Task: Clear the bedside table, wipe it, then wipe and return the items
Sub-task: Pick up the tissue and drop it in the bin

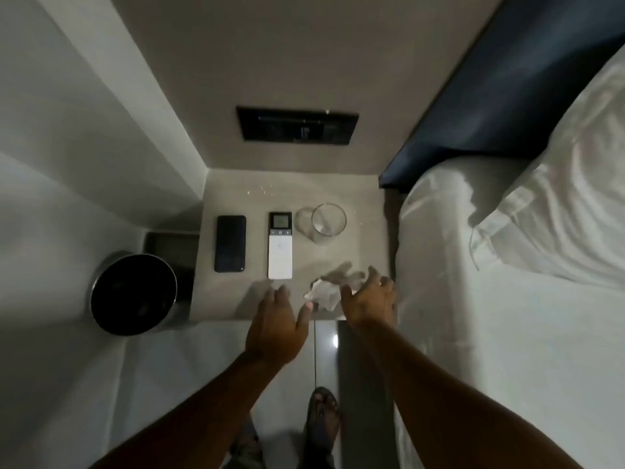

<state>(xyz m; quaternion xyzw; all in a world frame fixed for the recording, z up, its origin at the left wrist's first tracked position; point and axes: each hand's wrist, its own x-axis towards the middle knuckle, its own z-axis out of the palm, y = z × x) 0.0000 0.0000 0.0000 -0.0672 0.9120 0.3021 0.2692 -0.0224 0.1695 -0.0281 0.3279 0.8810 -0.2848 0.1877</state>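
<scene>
- Your left hand (275, 319) hovers over the near edge of the bedside table (236, 198), fingers spread and holding nothing.
- Your right hand (370, 301) is over the near right corner, fingers loosely spread, just beside a crumpled white tissue (323, 294); the dim, soft view does not let you tell whether the fingertips touch it.
- The tissue lies on the tabletop between your two hands, near the front edge.
- A dark phone (230, 243) lies flat on the left part of the table.
- A white remote (280, 245) with a small screen at its far end lies just right of the phone, parallel to it and apart from it.
- A clear glass (328, 221) stands to the right of the remote, near the bed (490, 299).
- A round dark bin (133, 294) stands on the floor left of the table.
- A dark switch panel (297, 125) is set in the wall above the table.
</scene>
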